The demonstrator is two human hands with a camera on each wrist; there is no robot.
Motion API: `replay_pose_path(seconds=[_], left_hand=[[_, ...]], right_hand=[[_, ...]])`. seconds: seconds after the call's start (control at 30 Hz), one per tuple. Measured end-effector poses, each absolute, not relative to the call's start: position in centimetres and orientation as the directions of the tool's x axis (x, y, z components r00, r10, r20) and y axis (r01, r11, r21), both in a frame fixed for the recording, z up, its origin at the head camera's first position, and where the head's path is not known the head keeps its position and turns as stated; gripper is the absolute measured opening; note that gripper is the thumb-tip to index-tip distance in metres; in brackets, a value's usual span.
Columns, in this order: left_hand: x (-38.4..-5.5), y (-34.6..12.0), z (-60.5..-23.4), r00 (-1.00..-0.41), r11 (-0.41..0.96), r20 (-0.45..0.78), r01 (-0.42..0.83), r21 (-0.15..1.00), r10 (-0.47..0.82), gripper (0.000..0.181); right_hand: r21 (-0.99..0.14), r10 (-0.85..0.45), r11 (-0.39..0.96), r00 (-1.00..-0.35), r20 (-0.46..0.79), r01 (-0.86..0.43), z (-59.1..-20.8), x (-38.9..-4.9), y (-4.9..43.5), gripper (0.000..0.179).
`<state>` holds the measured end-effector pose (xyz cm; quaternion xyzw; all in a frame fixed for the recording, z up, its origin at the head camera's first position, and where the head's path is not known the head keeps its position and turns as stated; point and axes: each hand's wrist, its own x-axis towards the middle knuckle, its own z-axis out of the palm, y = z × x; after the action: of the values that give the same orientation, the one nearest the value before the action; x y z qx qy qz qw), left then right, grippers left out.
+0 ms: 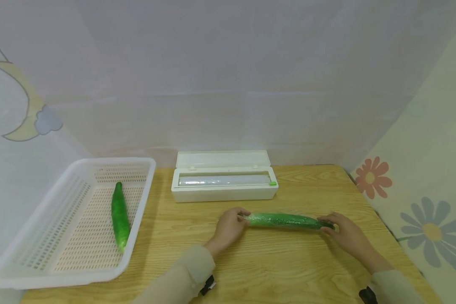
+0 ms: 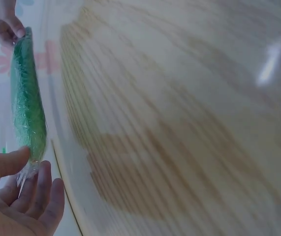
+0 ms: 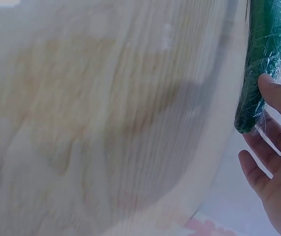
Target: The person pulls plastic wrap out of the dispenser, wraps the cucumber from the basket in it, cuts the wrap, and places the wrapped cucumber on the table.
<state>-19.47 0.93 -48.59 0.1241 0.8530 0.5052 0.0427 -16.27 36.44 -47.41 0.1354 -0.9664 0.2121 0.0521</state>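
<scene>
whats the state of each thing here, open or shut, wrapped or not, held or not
Green cucumber in clear plastic film: wrapped, held at both ends
Left hand: pinching its paler end
Right hand: pinching its darker end
White rectangular film box: open, hinged lid raised
Translucent film roll: inside the box
White perforated plastic basket: uncovered, holding one cucumber
Long green cucumber in the basket: unwrapped, lying down

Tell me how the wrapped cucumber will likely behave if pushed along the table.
The wrapped cucumber is probably stiff: it spans nearly straight between the left hand and right hand. Its long, rounded body may roll, and the glossy film could feel slippery.
</scene>
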Motion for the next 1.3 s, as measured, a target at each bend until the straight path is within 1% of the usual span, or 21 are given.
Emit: replay_pose_path(seconds=[0.13,0.37,0.67,0.77,0.93,1.1,1.3], left_hand=[[-19.4,2.4,-48.6,-0.96,0.474,0.057,0.186,0.861,0.273,0.019],[-19.4,4.6,-49.1,-0.948,0.46,0.038,0.188,0.868,0.316,0.018],[-18.8,8.0,-50.1,-0.927,0.366,-0.013,0.136,0.92,0.376,0.023],[-18.7,9.1,-50.2,-0.916,0.34,-0.01,0.139,0.93,0.402,0.026],[-18.4,10.5,-50.0,-0.877,0.33,0.002,0.183,0.926,0.481,0.032],[-18.1,11.5,-49.7,-0.829,0.326,-0.034,0.181,0.928,0.559,0.039],[-17.7,12.4,-49.5,-0.8,0.35,-0.059,0.193,0.916,0.597,0.042]], right_hand=[[-0.391,-0.223,0.882,-0.964,0.146,-0.263,-47.5,-15.5,37.9,0.031],[-0.392,-0.207,0.89,-0.973,0.104,-0.232,-47.1,-14.2,40.0,0.03],[-0.37,-0.154,0.912,-0.984,0.092,-0.177,-47.1,-12.8,43.3,0.03],[-0.358,-0.135,0.921,-0.988,0.072,-0.152,-47.2,-12.3,44.7,0.031],[-0.348,-0.101,0.932,-0.994,0.033,-0.106,-47.4,-12.0,46.9,0.032],[-0.338,-0.085,0.938,-0.996,0.002,-0.081,-47.6,-11.9,48.5,0.031],[-0.337,-0.081,0.939,-0.996,-0.034,-0.065,-47.5,-11.5,49.0,0.029]])
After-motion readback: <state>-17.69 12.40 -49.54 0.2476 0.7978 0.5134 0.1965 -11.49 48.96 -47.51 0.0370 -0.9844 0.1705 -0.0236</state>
